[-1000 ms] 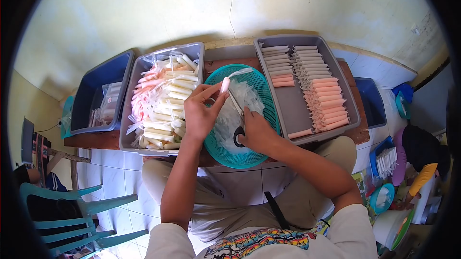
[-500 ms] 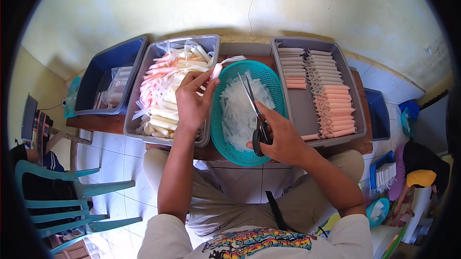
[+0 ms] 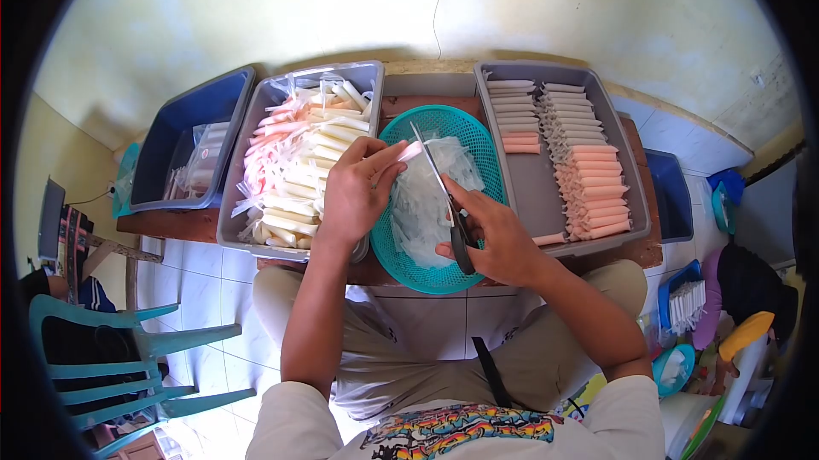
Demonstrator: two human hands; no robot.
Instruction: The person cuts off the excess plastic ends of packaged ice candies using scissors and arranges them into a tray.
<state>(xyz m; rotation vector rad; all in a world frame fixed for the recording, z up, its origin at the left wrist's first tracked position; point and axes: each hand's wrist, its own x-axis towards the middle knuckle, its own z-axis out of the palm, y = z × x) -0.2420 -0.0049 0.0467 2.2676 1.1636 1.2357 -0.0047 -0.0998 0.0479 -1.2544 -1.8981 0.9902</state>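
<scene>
My left hand [image 3: 358, 191] pinches a pink-filled plastic ice pop tube [image 3: 411, 151] over the turquoise basket [image 3: 392, 257]. My right hand [image 3: 499, 243] grips black-handled scissors [image 3: 438, 172], whose blades point up and away from me. The tube's end meets the blades; whether they have cut into it I cannot tell. Beneath both hands, clear plastic offcuts [image 3: 418, 225] lie heaped in the basket. A grey tray [image 3: 374, 119] on the left is piled with loose white and pink tubes. In the right grey tray [image 3: 533, 183], trimmed-looking tubes lie stacked in rows.
A dark blue bin [image 3: 175, 149] with a few packed bags stands at far left. The trays and basket rest on a wooden bench [image 3: 183, 223] against the wall. Green plastic chairs [image 3: 141, 366] are at lower left. Another person [image 3: 746, 289] bends at far right beside a blue crate [image 3: 680, 281].
My left hand has brought the pink tube right and down, from above the basket's left rim to the scissor blades. The scissors have shifted slightly left and down.
</scene>
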